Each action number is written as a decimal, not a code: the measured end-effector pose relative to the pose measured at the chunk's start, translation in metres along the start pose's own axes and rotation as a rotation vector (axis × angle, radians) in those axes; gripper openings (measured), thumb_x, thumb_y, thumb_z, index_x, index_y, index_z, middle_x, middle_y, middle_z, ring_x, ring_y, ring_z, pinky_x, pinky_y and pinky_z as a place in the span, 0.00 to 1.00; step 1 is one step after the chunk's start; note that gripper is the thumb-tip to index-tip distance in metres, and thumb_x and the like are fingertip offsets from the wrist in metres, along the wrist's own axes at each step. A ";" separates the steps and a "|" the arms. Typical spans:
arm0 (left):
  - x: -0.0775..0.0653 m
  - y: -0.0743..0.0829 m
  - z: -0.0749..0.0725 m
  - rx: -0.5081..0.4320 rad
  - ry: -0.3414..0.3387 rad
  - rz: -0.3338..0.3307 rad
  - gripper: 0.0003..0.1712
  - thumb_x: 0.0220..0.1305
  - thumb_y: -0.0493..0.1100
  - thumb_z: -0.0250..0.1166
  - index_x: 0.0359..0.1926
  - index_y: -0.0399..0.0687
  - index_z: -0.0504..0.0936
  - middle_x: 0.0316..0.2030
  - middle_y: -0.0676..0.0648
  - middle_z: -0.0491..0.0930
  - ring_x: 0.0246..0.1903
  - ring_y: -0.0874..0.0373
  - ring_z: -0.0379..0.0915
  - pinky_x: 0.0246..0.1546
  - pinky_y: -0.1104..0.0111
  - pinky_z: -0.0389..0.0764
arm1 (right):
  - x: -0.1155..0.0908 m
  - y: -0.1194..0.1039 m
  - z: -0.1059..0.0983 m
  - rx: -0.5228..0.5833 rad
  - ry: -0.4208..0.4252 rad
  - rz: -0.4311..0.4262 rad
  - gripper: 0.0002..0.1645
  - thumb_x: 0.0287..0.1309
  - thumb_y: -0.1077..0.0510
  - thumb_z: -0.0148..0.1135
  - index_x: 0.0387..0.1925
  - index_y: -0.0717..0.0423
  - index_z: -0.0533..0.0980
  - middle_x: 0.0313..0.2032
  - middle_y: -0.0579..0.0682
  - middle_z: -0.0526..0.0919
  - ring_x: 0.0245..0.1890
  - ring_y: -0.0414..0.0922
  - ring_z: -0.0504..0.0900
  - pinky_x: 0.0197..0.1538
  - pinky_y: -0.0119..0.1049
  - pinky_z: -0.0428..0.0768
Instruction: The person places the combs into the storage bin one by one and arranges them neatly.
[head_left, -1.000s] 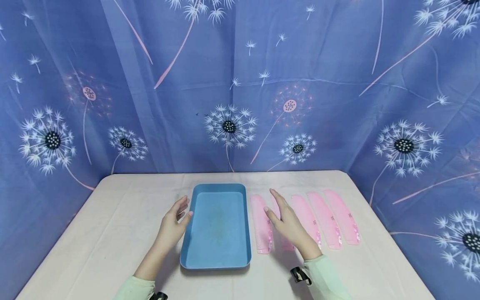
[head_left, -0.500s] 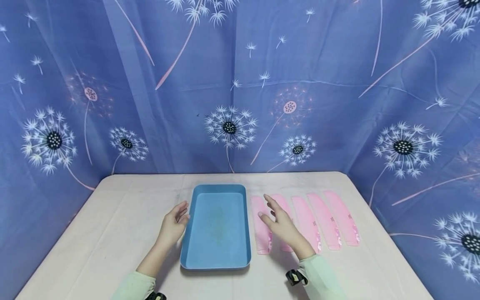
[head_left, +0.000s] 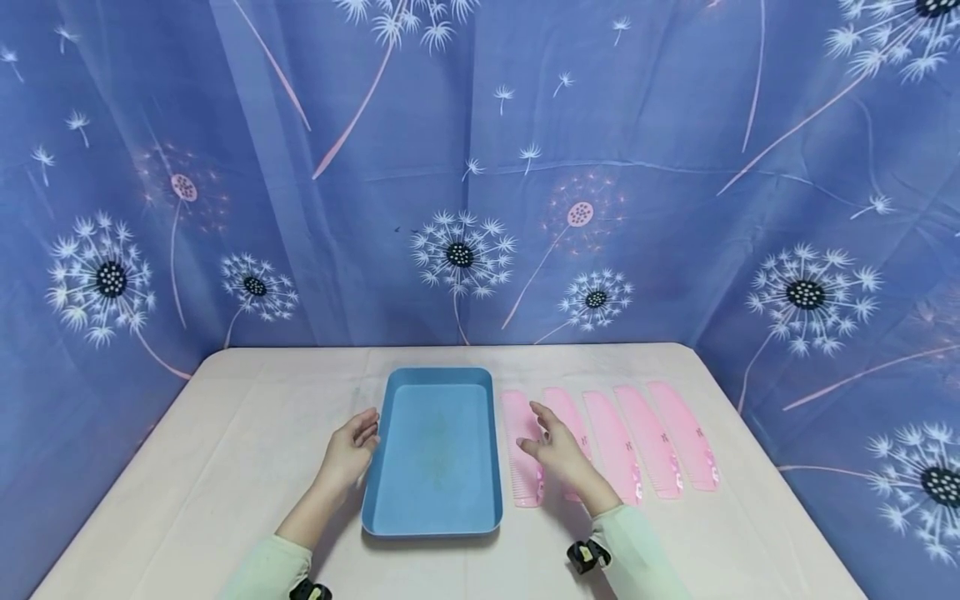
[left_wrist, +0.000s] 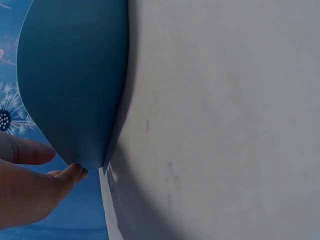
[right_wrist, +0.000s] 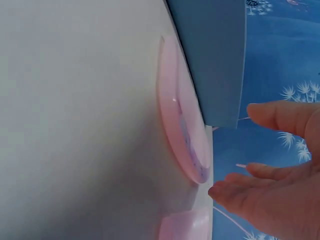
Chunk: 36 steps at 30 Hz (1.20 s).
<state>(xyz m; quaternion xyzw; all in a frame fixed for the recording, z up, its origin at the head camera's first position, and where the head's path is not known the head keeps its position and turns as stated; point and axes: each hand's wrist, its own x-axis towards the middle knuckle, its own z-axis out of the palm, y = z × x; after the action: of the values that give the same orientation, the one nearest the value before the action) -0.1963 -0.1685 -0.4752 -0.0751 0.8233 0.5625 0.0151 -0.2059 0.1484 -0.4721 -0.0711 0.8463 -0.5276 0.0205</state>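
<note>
A blue rectangular tray (head_left: 435, 458) lies on the table, with nothing in it. Beside its left wall is my left hand (head_left: 349, 452), fingers gently bent; in the left wrist view its fingertips are at the end of the tray's side (left_wrist: 75, 80), and contact is hard to tell. Several pink combs stand in a slanted row to the tray's right. Over the leftmost comb (head_left: 519, 425) and the second comb (head_left: 564, 407) hovers my right hand (head_left: 564, 457), thumb and fingers spread, holding nothing. In the right wrist view a gap separates that hand (right_wrist: 285, 175) from the near comb (right_wrist: 172, 95).
Further right lie a third comb (head_left: 611, 437), another comb (head_left: 647, 437) and the outermost comb (head_left: 682, 433). A pale cloth covers the table (head_left: 247, 433). Blue dandelion-print curtains (head_left: 360, 250) hang behind and on both sides. Both wrists carry black devices (head_left: 588, 556).
My right hand has shifted left and toward me, uncovering more of the second comb. The left hand has come slightly nearer to me along the tray's side. Tray and combs stay put.
</note>
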 end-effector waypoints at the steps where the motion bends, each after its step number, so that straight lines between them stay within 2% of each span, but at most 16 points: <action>1: 0.000 -0.001 0.000 -0.003 -0.002 0.001 0.29 0.66 0.28 0.50 0.68 0.29 0.59 0.65 0.29 0.62 0.65 0.36 0.59 0.64 0.55 0.68 | -0.001 0.001 0.001 -0.002 -0.002 0.019 0.42 0.54 0.67 0.62 0.68 0.71 0.57 0.66 0.73 0.59 0.66 0.69 0.59 0.66 0.59 0.62; 7: 0.000 -0.003 0.002 -0.028 -0.008 0.003 0.29 0.65 0.26 0.49 0.67 0.28 0.60 0.65 0.28 0.63 0.65 0.36 0.61 0.63 0.56 0.68 | -0.004 0.002 0.006 -0.012 0.006 0.107 0.46 0.49 0.69 0.64 0.68 0.70 0.56 0.65 0.77 0.58 0.65 0.69 0.59 0.65 0.58 0.64; 14: 0.001 -0.004 0.003 -0.030 -0.006 -0.017 0.28 0.65 0.27 0.49 0.67 0.29 0.62 0.64 0.30 0.66 0.64 0.38 0.63 0.62 0.58 0.69 | -0.004 0.001 0.010 -0.076 0.015 0.183 0.49 0.46 0.71 0.65 0.70 0.68 0.54 0.66 0.73 0.58 0.67 0.66 0.58 0.68 0.57 0.61; 21: 0.000 -0.002 0.002 -0.013 -0.029 -0.022 0.28 0.65 0.25 0.48 0.66 0.27 0.62 0.63 0.28 0.65 0.63 0.37 0.64 0.62 0.56 0.70 | -0.001 0.004 0.014 -0.189 0.045 0.175 0.54 0.36 0.73 0.71 0.68 0.71 0.56 0.64 0.72 0.63 0.65 0.67 0.62 0.67 0.57 0.62; 26: 0.000 -0.001 0.003 0.001 -0.027 -0.025 0.27 0.65 0.25 0.48 0.66 0.28 0.63 0.63 0.29 0.66 0.63 0.37 0.64 0.62 0.57 0.70 | 0.001 0.005 0.016 -0.272 0.062 0.168 0.57 0.32 0.71 0.75 0.67 0.72 0.58 0.63 0.71 0.65 0.63 0.66 0.63 0.66 0.56 0.64; 36: 0.002 0.002 0.000 0.004 -0.025 -0.013 0.27 0.65 0.25 0.48 0.65 0.27 0.63 0.62 0.28 0.66 0.62 0.37 0.65 0.62 0.56 0.70 | 0.005 0.000 0.021 -0.302 0.080 0.211 0.59 0.29 0.70 0.78 0.68 0.65 0.60 0.61 0.67 0.66 0.56 0.63 0.66 0.58 0.56 0.74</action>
<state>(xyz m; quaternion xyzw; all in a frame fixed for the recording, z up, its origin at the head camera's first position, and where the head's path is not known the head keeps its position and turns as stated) -0.1990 -0.1680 -0.4741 -0.0735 0.8237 0.5614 0.0290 -0.2088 0.1292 -0.4815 0.0371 0.9188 -0.3918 0.0312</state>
